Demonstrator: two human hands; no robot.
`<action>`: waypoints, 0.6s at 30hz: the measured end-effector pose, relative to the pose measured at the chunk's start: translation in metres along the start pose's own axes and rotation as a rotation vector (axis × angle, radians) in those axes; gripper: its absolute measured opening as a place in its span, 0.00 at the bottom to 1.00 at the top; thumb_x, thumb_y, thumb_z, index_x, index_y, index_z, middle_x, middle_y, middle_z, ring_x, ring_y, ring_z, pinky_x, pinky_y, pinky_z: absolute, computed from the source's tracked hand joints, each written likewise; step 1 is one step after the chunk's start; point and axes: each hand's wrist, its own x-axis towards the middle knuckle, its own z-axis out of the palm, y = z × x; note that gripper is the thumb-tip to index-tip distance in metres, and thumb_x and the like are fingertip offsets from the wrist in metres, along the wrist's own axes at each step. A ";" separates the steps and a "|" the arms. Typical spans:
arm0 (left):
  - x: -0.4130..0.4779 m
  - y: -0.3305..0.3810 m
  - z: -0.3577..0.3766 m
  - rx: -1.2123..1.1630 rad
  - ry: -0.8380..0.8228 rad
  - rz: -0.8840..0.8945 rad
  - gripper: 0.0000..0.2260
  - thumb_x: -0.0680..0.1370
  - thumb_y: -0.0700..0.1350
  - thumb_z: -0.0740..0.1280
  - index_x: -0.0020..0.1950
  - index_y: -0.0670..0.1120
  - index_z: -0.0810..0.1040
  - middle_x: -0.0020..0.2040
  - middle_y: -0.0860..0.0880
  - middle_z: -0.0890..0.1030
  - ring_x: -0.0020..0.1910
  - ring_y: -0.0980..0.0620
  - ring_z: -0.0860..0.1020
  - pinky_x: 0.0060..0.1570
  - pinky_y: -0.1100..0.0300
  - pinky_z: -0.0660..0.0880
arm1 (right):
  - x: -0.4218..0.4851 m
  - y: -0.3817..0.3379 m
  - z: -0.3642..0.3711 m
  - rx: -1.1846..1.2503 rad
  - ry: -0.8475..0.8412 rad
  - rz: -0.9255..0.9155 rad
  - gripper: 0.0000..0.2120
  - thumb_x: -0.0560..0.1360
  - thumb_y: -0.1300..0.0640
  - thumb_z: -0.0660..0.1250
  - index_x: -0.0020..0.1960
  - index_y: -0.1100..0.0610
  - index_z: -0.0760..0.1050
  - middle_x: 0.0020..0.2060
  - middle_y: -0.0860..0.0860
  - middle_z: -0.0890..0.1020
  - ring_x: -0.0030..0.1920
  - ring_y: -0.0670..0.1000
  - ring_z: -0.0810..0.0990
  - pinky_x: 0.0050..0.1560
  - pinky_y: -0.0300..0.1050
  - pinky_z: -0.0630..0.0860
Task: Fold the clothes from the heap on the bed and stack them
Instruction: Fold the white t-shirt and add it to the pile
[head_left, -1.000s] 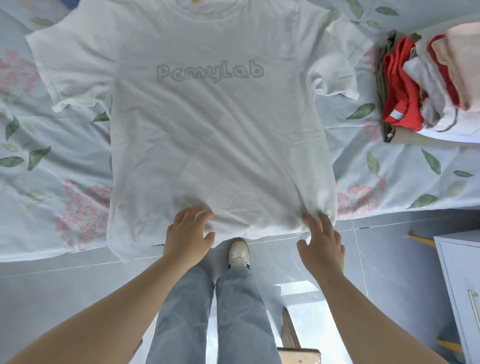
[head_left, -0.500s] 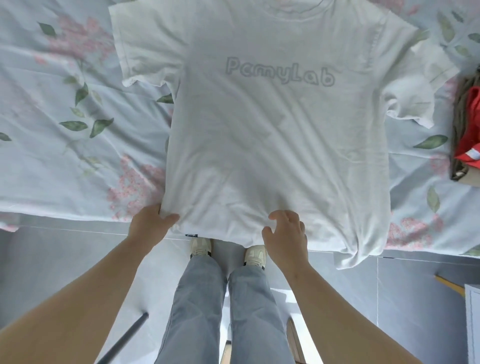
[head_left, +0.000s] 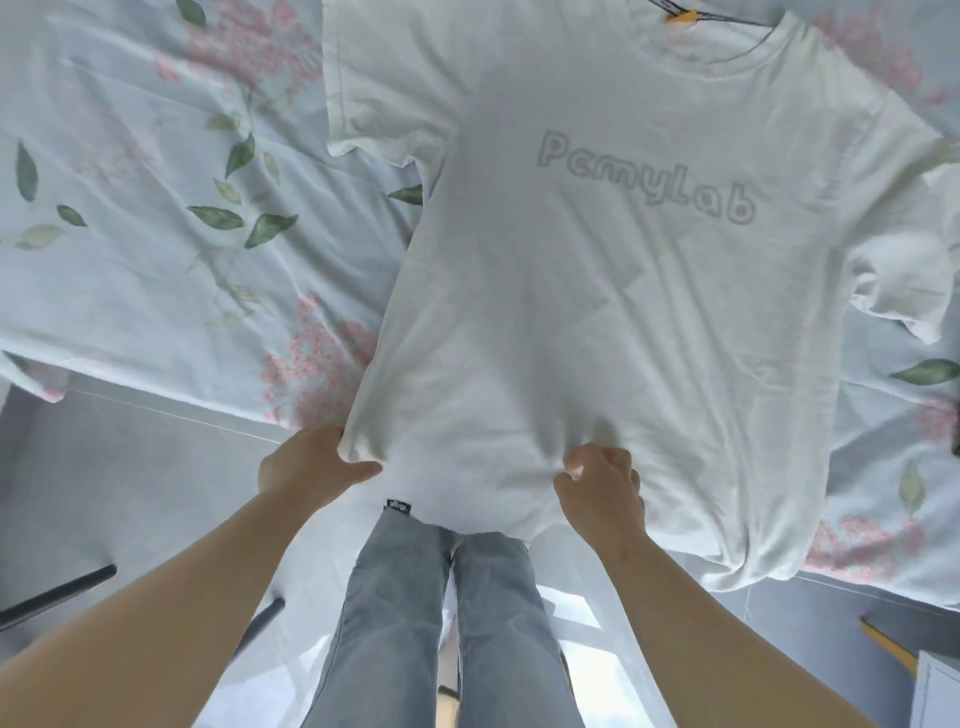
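Across the bed (head_left: 130, 291), print up: white T-shirt (head_left: 597, 322), likely light and limp. Left hand (head_left: 306, 462) pinches near-left hem corner; right hand (head_left: 602, 488) fingers (head_left: 587, 457) pinch mid-hem. Best taken by corners.

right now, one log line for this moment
white t-shirt: print up on bed sheet | left hand: grips hem corner | right hand: pinches hem

Count: 1 white T-shirt (head_left: 597, 338), 2 hands pinching its hem: left hand (head_left: 306, 467) at the corner, right hand (head_left: 602, 493) further along. 1 black tag (head_left: 399, 505) between the two grips, 1 floral sheet (head_left: 156, 286) beyond them, 2 jeans legs (head_left: 395, 597) below.
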 end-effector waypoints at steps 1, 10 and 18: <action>0.000 0.004 0.000 -0.034 0.022 -0.002 0.21 0.72 0.63 0.66 0.54 0.48 0.74 0.45 0.51 0.76 0.45 0.49 0.77 0.43 0.57 0.71 | 0.002 -0.003 -0.002 -0.003 0.006 0.004 0.14 0.75 0.57 0.59 0.61 0.52 0.70 0.62 0.52 0.66 0.61 0.55 0.66 0.58 0.47 0.63; 0.042 0.067 -0.043 -0.520 0.219 0.028 0.14 0.75 0.52 0.65 0.56 0.47 0.70 0.48 0.50 0.76 0.50 0.45 0.76 0.44 0.56 0.69 | 0.042 -0.060 -0.042 0.032 0.133 -0.160 0.23 0.76 0.58 0.59 0.71 0.53 0.63 0.70 0.52 0.64 0.67 0.55 0.64 0.64 0.49 0.62; 0.134 0.130 -0.139 -1.557 -0.060 -0.061 0.06 0.77 0.47 0.67 0.43 0.46 0.75 0.42 0.48 0.77 0.45 0.49 0.76 0.46 0.59 0.75 | 0.131 -0.144 -0.088 -0.012 0.229 -0.168 0.29 0.76 0.57 0.60 0.75 0.52 0.56 0.76 0.51 0.54 0.75 0.53 0.53 0.70 0.53 0.57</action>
